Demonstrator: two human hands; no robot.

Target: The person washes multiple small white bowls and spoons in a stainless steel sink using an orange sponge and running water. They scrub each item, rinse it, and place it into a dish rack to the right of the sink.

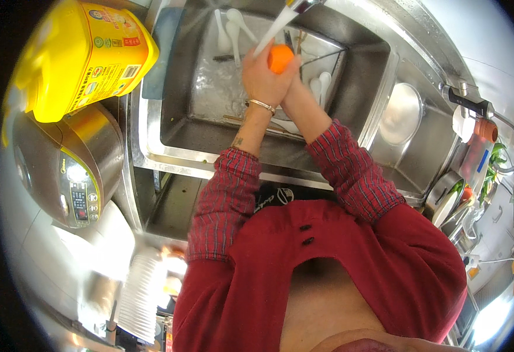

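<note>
Over a stainless steel sink [178, 127], my left hand [259, 79] and my right hand [291, 81] are close together with a bright orange, rounded object [280, 59] between them. Its exact kind cannot be told. A stream of water [274, 28] runs from the faucet [301, 5] onto my left hand. Several white spoons [234, 33] and some chopsticks [233, 118] lie in water in the basin below. More white spoons [324, 83] rest at the basin's right side. A bracelet circles my left wrist.
Left of the sink, a yellow plastic jug [116, 53] stands by a rice cooker [70, 163]. A blue-grey cloth or mat [162, 57] hangs over the sink's left rim. On the right are a second basin [424, 154] with a round metal lid or plate [400, 113], and a spray handle [466, 103].
</note>
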